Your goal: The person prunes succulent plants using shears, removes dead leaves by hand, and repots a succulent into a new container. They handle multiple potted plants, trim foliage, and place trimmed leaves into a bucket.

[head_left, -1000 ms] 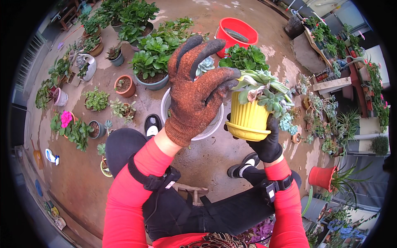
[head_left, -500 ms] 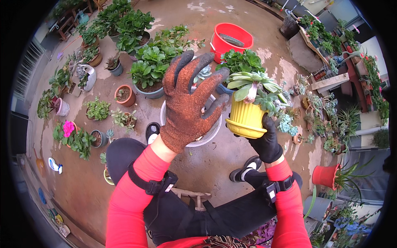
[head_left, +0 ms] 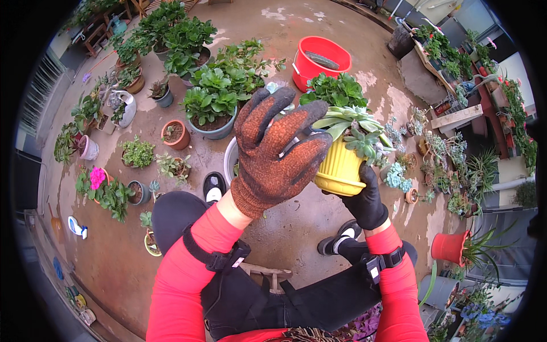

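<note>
In my right hand (head_left: pixel 367 202), gloved in black, is a ridged yellow flowerpot (head_left: pixel 340 165) with a matching saucer, tilted a little. My fingers grip it low on its right side. A succulent (head_left: pixel 360 137) with thick pale-green leaves grows out of its top. My left hand (head_left: pixel 276 151), in a rust-brown glove with dark fingertips, is raised on the pot's left with its fingers apart. Its forefinger and thumb overlap the pot's left edge; whether they touch the plant I cannot tell. Behind this hand a whitish basin (head_left: pixel 230 159) on the ground is mostly hidden.
A red bucket (head_left: pixel 320 62) stands beyond the pot, close to a leafy potted plant (head_left: pixel 336 91). More leafy plants (head_left: pixel 211 97) stand ahead on the left. A terracotta pot (head_left: pixel 175 134) is nearer. Several succulents (head_left: pixel 444 148) line the right side. A spray bottle (head_left: pixel 77 228) lies left.
My left hand has moved right and slightly down, toward the yellow flowerpot, now overlapping its left edge. The flowerpot stays in my right hand, tilted a little more.
</note>
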Tool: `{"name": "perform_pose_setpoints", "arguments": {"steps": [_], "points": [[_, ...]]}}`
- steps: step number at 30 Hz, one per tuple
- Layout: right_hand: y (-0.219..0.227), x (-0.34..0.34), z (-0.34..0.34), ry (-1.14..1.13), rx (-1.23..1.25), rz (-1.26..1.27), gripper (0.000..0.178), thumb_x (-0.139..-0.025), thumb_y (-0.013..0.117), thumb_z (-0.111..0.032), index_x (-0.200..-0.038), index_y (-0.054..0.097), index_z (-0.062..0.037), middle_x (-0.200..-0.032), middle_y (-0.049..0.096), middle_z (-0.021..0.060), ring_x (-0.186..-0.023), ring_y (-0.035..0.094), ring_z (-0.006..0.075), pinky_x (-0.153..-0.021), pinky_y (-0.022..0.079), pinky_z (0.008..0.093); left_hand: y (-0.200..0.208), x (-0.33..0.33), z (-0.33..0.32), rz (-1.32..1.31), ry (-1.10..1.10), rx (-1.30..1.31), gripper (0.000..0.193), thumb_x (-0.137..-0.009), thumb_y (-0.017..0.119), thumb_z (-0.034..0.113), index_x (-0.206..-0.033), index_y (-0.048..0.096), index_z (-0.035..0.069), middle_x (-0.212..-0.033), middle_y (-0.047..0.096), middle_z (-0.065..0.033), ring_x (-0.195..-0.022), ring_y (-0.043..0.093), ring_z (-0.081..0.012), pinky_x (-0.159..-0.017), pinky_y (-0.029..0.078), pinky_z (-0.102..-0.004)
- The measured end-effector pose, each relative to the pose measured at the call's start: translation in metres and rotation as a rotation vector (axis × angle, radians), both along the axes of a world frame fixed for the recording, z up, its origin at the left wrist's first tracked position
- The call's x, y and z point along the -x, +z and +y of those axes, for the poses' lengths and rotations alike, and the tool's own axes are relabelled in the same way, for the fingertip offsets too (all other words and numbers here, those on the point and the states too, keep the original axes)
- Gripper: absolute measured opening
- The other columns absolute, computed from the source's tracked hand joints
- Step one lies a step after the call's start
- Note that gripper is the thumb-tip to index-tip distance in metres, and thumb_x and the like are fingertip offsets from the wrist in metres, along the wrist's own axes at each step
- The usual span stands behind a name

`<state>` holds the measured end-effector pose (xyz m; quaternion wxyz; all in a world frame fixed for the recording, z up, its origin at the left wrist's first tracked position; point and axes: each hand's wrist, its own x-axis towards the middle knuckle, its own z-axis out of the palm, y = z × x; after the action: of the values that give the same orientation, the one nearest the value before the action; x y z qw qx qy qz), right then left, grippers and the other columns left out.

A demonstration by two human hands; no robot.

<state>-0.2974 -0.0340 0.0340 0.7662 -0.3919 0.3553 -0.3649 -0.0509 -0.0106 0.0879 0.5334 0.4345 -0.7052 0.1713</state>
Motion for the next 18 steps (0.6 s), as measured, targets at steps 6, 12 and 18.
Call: {"name": "perform_pose_setpoints", "arguments": {"steps": [6, 12, 18], "points": [[0.01, -0.002, -0.003, -0.025, 0.017, -0.001, 0.083, -0.09, 0.051, -0.069, -0.145, 0.043, -0.0061, -0.132, 0.06, 0.0167, -0.115, 0.064, 0.0333, -0.09, 0.054, 0.045, -0.001, -0.009, 0.001, -0.025, 0.073, -0.305, 0.031, -0.071, 0.076, 0.024, -0.099, 0.069, 0.014, -0.138, 0.052, -0.0114, -0.135, 0.037, -0.0408, -0.113, 0.027, -0.0584], [0.007, -0.001, -0.001, -0.043, 0.022, 0.02, 0.08, -0.091, 0.052, -0.067, -0.146, 0.042, -0.0091, -0.134, 0.059, 0.0144, -0.116, 0.063, 0.032, -0.093, 0.053, 0.0474, -0.007, 0.003, 0.0, 0.054, -0.15, -0.387, 0.03, -0.069, 0.076, 0.014, -0.099, 0.075, 0.013, -0.144, 0.051, -0.0111, -0.141, 0.034, -0.0398, -0.116, 0.025, -0.0518], [-0.001, 0.002, 0.005, -0.049, -0.011, -0.011, 0.073, -0.09, 0.065, -0.052, -0.146, 0.043, -0.0114, -0.139, 0.057, 0.0099, -0.125, 0.057, 0.0284, -0.106, 0.045, 0.0471, -0.006, 0.014, -0.006, 0.234, -0.143, -0.35, 0.041, -0.07, 0.072, 0.01, -0.111, 0.075, 0.014, -0.145, 0.049, -0.0129, -0.139, 0.035, -0.0398, -0.116, 0.025, -0.0519]]}}
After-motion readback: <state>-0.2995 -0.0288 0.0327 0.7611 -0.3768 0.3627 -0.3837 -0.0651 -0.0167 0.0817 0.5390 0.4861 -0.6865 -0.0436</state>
